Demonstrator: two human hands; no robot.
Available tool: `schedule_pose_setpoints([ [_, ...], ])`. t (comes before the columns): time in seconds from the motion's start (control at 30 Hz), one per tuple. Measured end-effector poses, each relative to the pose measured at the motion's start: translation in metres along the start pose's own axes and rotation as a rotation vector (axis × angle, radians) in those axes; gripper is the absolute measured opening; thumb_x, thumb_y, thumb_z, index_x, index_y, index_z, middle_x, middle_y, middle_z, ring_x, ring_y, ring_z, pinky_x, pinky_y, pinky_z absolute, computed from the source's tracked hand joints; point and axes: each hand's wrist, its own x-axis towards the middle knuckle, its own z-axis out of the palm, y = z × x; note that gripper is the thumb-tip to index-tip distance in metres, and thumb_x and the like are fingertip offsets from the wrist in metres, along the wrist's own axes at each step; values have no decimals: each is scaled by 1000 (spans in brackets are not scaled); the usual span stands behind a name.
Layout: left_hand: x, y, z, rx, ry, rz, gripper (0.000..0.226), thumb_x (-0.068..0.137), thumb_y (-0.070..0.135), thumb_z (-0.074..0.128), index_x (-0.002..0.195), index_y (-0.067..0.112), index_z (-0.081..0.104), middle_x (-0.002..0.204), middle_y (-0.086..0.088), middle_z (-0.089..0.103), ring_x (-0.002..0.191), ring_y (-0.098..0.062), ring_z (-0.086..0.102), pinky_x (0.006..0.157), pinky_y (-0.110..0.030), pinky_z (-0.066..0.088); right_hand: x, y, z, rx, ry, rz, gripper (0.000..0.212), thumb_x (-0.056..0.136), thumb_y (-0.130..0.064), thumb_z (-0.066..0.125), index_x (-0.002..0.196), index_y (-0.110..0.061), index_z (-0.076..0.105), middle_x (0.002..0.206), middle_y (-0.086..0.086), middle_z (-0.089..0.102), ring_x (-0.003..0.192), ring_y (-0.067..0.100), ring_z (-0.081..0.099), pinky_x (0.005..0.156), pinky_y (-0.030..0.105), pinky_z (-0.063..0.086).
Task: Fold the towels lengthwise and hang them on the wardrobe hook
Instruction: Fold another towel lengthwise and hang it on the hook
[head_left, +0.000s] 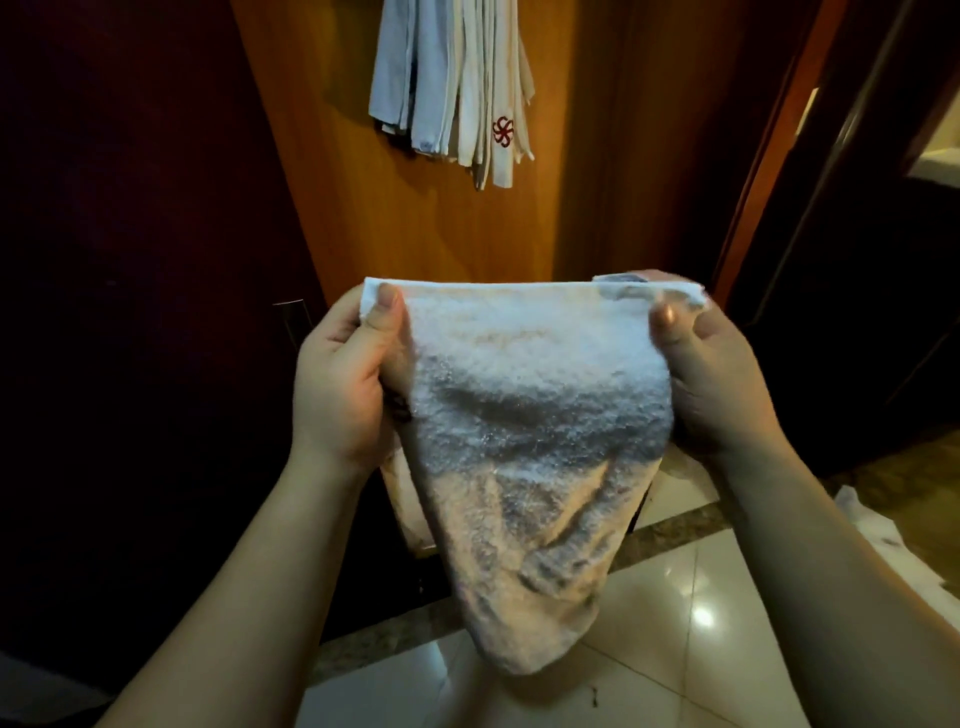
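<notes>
Before the wardrobe: white terry towel (535, 415) held up at chest level, top edge stretched level, remainder hanging toward the tiled floor (691, 613).
Left hand (343, 374): grip pinching the top left corner, thumb in front.
Right hand (722, 379): grip pinching the top right corner.
Long axis: hangs downward, equally near both hands.
Hanging bundle of pale folded towels (457, 88): above and beyond on the orange wooden wardrobe door (571, 182); hook hidden.
Judgement: bring the corners together, then lift.

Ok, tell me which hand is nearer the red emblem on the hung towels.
Right, slightly. The emblem hangs above and between both hands. The right hand grips the towel below and right of it; the left hand is below and further left.
</notes>
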Motion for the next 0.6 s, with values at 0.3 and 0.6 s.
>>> schedule_pose_setpoints([
  [0.3,2,-8,-18,11,-221,-178,19,85,35,69,76,19,74,68,0,68,58,-11,62,53,-20,50,-11,-1,-11,317,-382,286,24,78,-27,64,95,-30,81,98,-2,77,93,11,73,78,23,57],
  [0.6,16,-9,-40,-59,-364,-247,40,56,56,87,70,21,72,61,5,61,53,-8,55,51,-18,41,-9,-7,3,235,-510,183,33,66,-54,80,94,-36,80,88,-14,76,85,-1,71,76,16,55],
])
